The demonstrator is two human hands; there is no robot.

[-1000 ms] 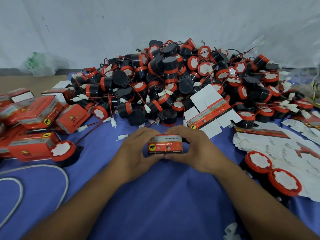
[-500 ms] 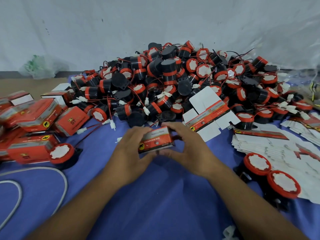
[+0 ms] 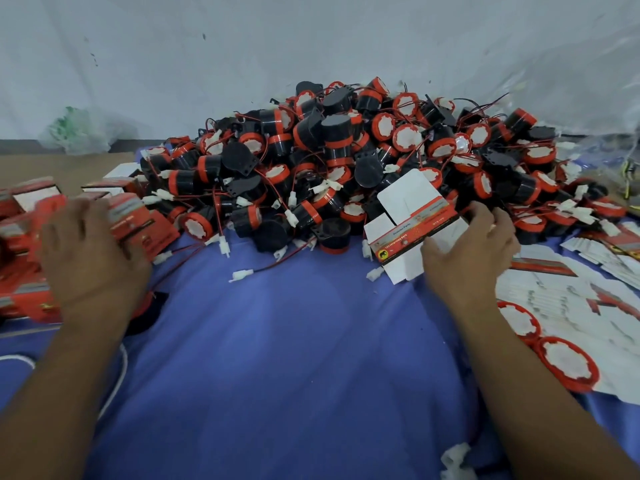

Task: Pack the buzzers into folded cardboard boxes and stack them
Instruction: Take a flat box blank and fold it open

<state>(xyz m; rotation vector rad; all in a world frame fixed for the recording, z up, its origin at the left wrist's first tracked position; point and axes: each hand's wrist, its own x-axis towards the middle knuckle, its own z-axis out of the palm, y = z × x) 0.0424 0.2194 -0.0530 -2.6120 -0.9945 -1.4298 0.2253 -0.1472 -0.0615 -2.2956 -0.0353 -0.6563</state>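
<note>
A big pile of black and red buzzers [image 3: 346,161] with red wires lies at the back of the blue cloth [image 3: 277,358]. My left hand [image 3: 93,258] is at the far left, blurred, holding a packed red box [image 3: 126,216] against the heap of packed red boxes [image 3: 20,282]. My right hand [image 3: 467,251] lies on a flat unfolded box blank [image 3: 405,226] at the pile's front edge, with the thumb on the blank's near side and the fingers curled over its right edge.
A spread of flat white box blanks [image 3: 571,296] covers the right side, with two loose buzzers [image 3: 568,365] on it. Another buzzer [image 3: 152,306] sits beside my left forearm. A white cable [image 3: 117,375] loops at the lower left. A wall stands behind.
Both hands held the packed box at the centre. Now my left hand has carried it left to the heap, and my right hand has moved right onto the flat blank.
</note>
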